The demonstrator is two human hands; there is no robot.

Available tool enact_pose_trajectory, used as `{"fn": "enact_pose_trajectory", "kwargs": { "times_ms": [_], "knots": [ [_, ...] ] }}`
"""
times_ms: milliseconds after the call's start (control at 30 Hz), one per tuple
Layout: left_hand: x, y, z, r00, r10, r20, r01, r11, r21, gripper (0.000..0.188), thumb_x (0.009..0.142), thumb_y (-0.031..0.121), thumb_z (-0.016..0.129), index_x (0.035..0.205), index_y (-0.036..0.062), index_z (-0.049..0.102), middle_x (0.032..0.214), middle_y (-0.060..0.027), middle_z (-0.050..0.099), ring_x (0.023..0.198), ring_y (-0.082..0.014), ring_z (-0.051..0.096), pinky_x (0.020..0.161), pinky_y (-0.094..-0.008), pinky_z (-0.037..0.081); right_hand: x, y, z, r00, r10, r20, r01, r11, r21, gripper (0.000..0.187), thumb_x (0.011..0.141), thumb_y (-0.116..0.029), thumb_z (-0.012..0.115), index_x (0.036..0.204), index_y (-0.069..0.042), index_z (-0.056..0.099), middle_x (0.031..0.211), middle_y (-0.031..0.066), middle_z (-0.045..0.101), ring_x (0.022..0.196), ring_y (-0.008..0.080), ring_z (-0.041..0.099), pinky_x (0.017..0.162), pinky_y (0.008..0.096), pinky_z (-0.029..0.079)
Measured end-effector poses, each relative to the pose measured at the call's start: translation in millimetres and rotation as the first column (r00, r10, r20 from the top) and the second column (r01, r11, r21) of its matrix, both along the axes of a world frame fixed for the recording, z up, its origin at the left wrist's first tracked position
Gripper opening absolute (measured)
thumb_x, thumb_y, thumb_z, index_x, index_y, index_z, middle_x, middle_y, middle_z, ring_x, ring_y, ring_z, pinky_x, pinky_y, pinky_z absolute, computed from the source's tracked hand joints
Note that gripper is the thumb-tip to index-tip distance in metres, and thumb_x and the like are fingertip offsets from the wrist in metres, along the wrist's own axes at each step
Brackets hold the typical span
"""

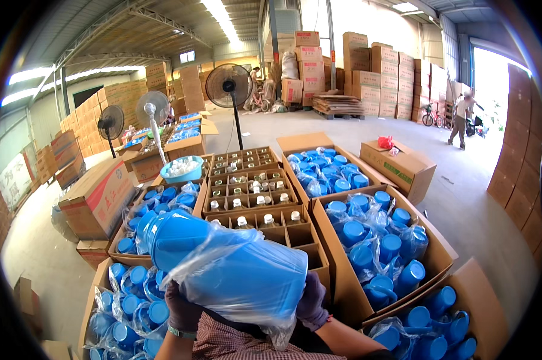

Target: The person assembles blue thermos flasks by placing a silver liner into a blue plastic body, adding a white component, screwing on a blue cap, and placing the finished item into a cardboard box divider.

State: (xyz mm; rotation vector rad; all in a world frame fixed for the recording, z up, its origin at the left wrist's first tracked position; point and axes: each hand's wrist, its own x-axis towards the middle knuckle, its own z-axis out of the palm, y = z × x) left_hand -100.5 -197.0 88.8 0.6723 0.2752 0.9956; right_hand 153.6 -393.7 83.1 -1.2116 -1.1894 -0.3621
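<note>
A large blue plastic jug (223, 252), partly covered by a loose clear plastic bag (214, 279), lies tilted across in front of me. Its narrower ribbed end points left and its wide end right. My left hand (184, 307), in a dark glove, grips the jug and bag from below on the left; its fingertips are partly hidden. At the wide end my right hand (311, 302), in a purplish glove, holds the jug, with several fingers behind it. Just beyond stands a divided carton (304, 235) with several white-capped bottles (268, 219) in its cells.
Open cartons of bagged blue jugs stand left (96, 282) and right (337, 255) of me. A light-blue basin (184, 171) holds small white pieces. Pedestal fans (229, 87) rise beyond. A closed carton (397, 168) carries a red bag. A person (463, 117) is far right.
</note>
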Motion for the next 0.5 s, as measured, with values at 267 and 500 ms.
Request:
{"fn": "enact_pose_trajectory", "kwargs": {
  "times_ms": [267,500],
  "knots": [
    [5,7,11,0.991,-0.041,0.13,0.042,0.999,-0.007,0.046,0.106,0.037,0.042,0.133,0.0063,0.063,0.132,-0.0115,0.067,0.121,-0.031,0.063,0.105,-0.0506,0.049,-12,6,-4,0.014,0.495,-0.869,-0.481,0.765,0.428,0.027,0.094,-0.009,0.068,0.119,0.0,0.066,0.11,0.0149,0.072,0.1,0.0283,0.072,0.09,0.0365,0.058],
    [10,-9,20,0.995,0.013,0.103,-0.007,0.998,-0.063,0.047,0.105,0.038,0.045,0.133,0.0031,0.062,0.13,-0.014,0.068,0.118,-0.0315,0.066,0.105,-0.0487,0.052,19,-17,5,0.98,0.045,0.195,-0.025,0.994,-0.103,0.049,0.073,-0.021,0.088,0.114,-0.006,0.066,0.119,0.019,0.072,0.09,0.0364,0.074,0.077,0.0427,0.06]
  ]
}}
